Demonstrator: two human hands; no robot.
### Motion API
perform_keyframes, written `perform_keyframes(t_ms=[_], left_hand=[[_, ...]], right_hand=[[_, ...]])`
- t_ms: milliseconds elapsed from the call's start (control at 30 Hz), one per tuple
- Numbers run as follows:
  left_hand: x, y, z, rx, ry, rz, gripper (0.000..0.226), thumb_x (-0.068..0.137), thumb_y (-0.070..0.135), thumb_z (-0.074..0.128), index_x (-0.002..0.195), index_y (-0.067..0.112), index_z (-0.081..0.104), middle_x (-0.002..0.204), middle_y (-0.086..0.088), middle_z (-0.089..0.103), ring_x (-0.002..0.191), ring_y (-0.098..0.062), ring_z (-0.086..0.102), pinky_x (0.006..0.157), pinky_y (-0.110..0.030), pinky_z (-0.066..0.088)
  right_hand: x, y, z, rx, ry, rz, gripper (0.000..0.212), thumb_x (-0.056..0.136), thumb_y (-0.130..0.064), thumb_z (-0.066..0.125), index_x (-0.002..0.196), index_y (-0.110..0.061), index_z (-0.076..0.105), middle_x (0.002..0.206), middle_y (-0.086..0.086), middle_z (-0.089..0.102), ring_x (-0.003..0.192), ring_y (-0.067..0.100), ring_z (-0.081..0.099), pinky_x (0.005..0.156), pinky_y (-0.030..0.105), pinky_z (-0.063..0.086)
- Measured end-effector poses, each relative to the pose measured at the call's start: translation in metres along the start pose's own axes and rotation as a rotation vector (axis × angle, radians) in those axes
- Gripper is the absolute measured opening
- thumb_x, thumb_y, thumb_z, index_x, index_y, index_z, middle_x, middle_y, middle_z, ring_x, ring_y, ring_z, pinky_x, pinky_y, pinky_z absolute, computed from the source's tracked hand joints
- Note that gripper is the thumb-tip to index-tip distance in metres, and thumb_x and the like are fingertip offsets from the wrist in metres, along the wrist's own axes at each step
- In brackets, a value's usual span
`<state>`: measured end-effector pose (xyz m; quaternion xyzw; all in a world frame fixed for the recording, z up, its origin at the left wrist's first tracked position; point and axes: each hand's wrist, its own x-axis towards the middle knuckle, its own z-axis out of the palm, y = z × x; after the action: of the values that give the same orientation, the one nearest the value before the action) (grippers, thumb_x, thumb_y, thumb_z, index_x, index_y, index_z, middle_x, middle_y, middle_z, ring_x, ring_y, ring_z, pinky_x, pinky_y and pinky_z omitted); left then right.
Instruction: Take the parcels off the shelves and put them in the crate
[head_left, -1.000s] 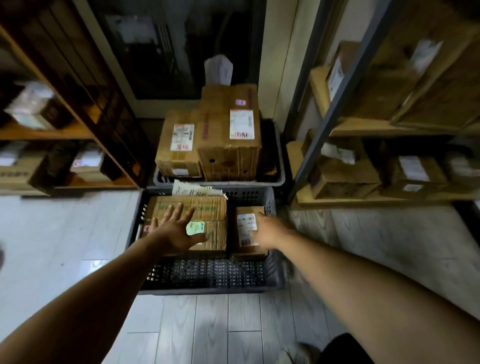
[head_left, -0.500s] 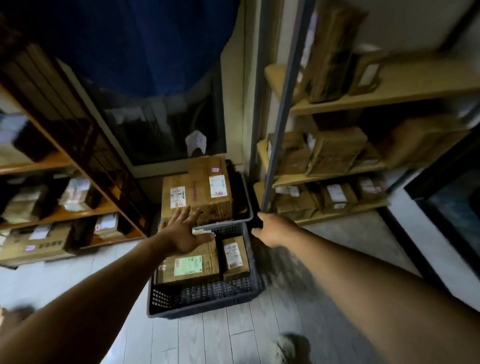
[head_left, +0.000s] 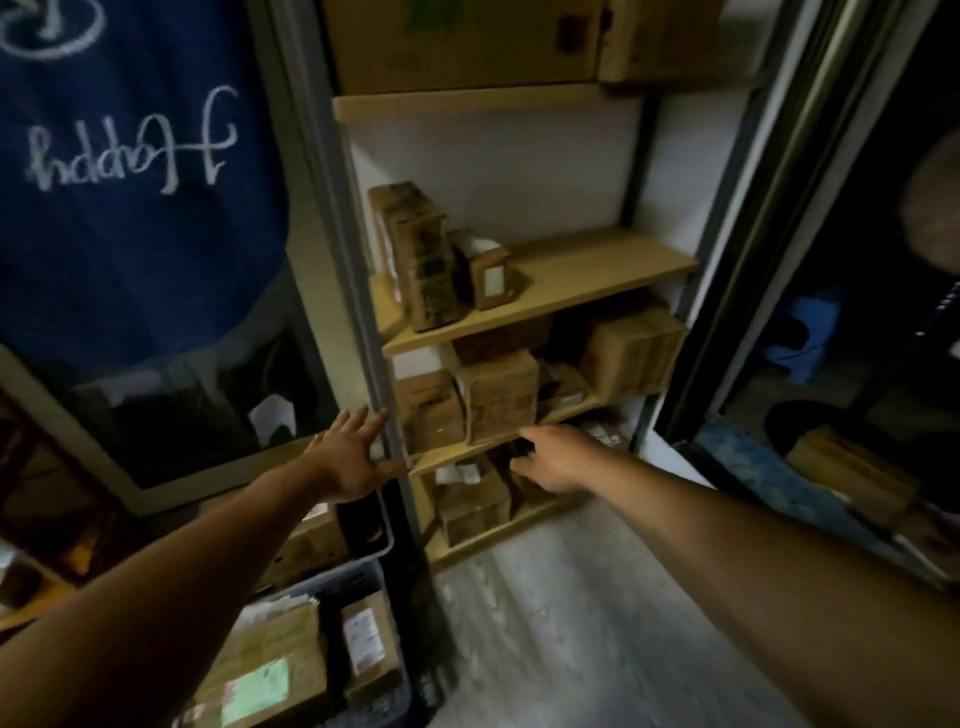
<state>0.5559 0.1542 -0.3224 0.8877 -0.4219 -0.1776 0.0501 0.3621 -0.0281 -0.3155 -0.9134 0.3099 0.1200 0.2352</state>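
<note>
Dim, murky indoor shot. Motion blur smeared the whole view, the shelf unit (head_left: 540, 275) and parcels soft. Wide-angle bending at edges. Deep shadow at right, paler floor (head_left: 561, 623) mid-frame.

We see wooden shelves (head_left: 597, 270) holding cardboard parcels (head_left: 498, 395): two on one board, several crowded on those below. A dark crate (head_left: 332, 579) sits on the pale floor (head_left: 545, 623).

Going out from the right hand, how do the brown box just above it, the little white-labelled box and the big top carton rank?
From the right hand, in the head view:
1. Brown box, on the nearest shelf, right beside the hand.
2. White-labelled box, left end of the next shelf up.
3. Big carton, high on the top shelf.
</note>
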Motion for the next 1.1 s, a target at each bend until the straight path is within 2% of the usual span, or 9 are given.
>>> perform_keyframes(t_ms=[100, 267, 367, 567, 633, 700, 867, 1033, 1100], left_hand=[[0.021, 0.062, -0.001, -0.045, -0.012, 0.018, 0.092, 0.084, 0.064, 0.048, 0.151, 0.028, -0.003, 0.159, -0.004, -0.009, 0.146, -0.026, -0.011, 0.117, -0.049, 0.003], [0.05, 0.126, 0.004, -0.001, -0.045, 0.019, 0.093, 0.085, 0.062, 0.05, 0.152, 0.026, -0.003, 0.159, -0.005, -0.01, 0.145, -0.03, -0.012, 0.116, -0.05, 0.003], [0.07, 0.143, 0.002, 0.011, -0.063, 0.008, 0.093, 0.085, 0.062, 0.05, 0.151, 0.026, -0.003, 0.159, -0.002, -0.012, 0.145, -0.028, -0.014, 0.117, -0.051, 0.003], [0.125, 0.159, 0.001, 0.044, -0.067, 0.082, 0.093, 0.084, 0.064, 0.049, 0.151, 0.025, -0.004, 0.159, -0.004, -0.009, 0.146, -0.027, -0.01, 0.118, -0.049, 0.005], [0.154, 0.171, -0.003, 0.061, -0.068, 0.11, 0.09, 0.086, 0.062, 0.048, 0.151, 0.026, -0.003, 0.16, -0.004, -0.008, 0.146, -0.026, -0.009, 0.118, -0.049, 0.005], [0.188, 0.187, -0.012, 0.067, -0.103, 0.14, 0.088, 0.088, 0.058, 0.048, 0.151, 0.027, -0.005, 0.159, -0.004, -0.009, 0.146, -0.027, -0.008, 0.118, -0.048, 0.006], [0.247, 0.232, -0.022, -0.026, -0.16, 0.21, 0.086, 0.089, 0.055, 0.049, 0.151, 0.026, -0.003, 0.159, -0.002, -0.008, 0.146, -0.027, -0.01, 0.118, -0.047, 0.004], [0.305, 0.281, -0.015, -0.062, -0.181, 0.24, 0.086, 0.089, 0.051, 0.054, 0.151, 0.025, 0.001, 0.16, -0.003, -0.006, 0.146, -0.026, -0.008, 0.118, -0.045, 0.005], [0.328, 0.297, -0.008, -0.092, -0.196, 0.216, 0.087, 0.086, 0.055, 0.054, 0.151, 0.028, 0.003, 0.159, 0.0, -0.006, 0.146, -0.025, -0.008, 0.118, -0.046, 0.006]], right_hand=[[-0.013, 0.057, -0.037, 0.007, 0.07, 0.026, 0.05, 0.096, -0.041, 0.048, 0.141, -0.019, 0.041, 0.14, 0.006, 0.048, 0.121, 0.026, 0.05, 0.092, 0.031, 0.044], [-0.013, 0.123, -0.071, 0.069, 0.119, 0.071, 0.05, 0.094, -0.041, 0.052, 0.139, -0.021, 0.045, 0.134, 0.002, 0.053, 0.115, 0.022, 0.054, 0.092, 0.034, 0.048], [0.0, 0.146, -0.083, 0.093, 0.139, 0.07, 0.048, 0.091, -0.043, 0.053, 0.134, -0.023, 0.048, 0.131, 0.003, 0.055, 0.113, 0.023, 0.055, 0.092, 0.037, 0.048], [0.042, 0.169, -0.098, 0.13, 0.103, 0.063, 0.029, 0.092, -0.039, 0.054, 0.115, -0.022, 0.056, 0.108, 0.0, 0.061, 0.096, 0.019, 0.06, 0.083, 0.036, 0.052], [0.06, 0.178, -0.111, 0.128, 0.101, 0.072, 0.028, 0.093, -0.038, 0.053, 0.113, -0.019, 0.056, 0.103, 0.003, 0.058, 0.099, 0.023, 0.059, 0.073, 0.031, 0.047], [0.081, 0.189, -0.127, 0.122, 0.108, 0.093, 0.017, 0.094, -0.037, 0.053, 0.103, -0.023, 0.057, 0.101, 0.002, 0.058, 0.094, 0.021, 0.058, 0.069, 0.029, 0.041], [0.119, 0.231, -0.156, 0.127, 0.129, 0.152, 0.037, 0.093, -0.038, 0.054, 0.124, -0.018, 0.056, 0.121, 0.005, 0.061, 0.106, 0.023, 0.059, 0.093, 0.037, 0.048], [0.161, 0.296, -0.185, 0.129, 0.118, 0.201, 0.048, 0.093, -0.042, 0.053, 0.132, -0.015, 0.051, 0.133, 0.007, 0.055, 0.119, 0.027, 0.053, 0.098, 0.035, 0.044], [0.18, 0.323, -0.197, 0.122, 0.095, 0.187, 0.047, 0.095, -0.037, 0.052, 0.136, -0.013, 0.048, 0.133, 0.007, 0.055, 0.118, 0.026, 0.053, 0.092, 0.029, 0.042]])
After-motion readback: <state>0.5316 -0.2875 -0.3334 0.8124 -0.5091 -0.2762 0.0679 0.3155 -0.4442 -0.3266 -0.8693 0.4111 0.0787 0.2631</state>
